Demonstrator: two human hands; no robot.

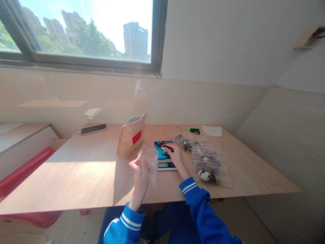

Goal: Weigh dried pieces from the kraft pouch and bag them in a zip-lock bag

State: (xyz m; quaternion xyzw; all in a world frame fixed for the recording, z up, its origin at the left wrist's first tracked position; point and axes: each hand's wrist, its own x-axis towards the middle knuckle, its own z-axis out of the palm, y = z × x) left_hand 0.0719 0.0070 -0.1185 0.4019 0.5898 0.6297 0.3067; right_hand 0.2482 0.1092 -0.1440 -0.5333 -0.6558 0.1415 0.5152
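My left hand (pixel 140 173) is raised above the table's near edge and pinches the rim of an empty clear zip bag (pixel 150 161) with a red seal strip. My right hand (pixel 175 157) reaches over a small digital scale (pixel 165 164) with a blue platform, its fingers closed on dark pieces (pixel 165 146) lying on the platform. Both sleeves are blue with white stripes.
A brown paper pouch with a red label (pixel 131 135) stands open left of the scale. Several filled zip bags (pixel 207 161) lie to the right. A phone (pixel 93 128), a green-handled tool (pixel 194 129) and a white paper (pixel 212 130) sit along the far side of the wooden table (pixel 76 169).
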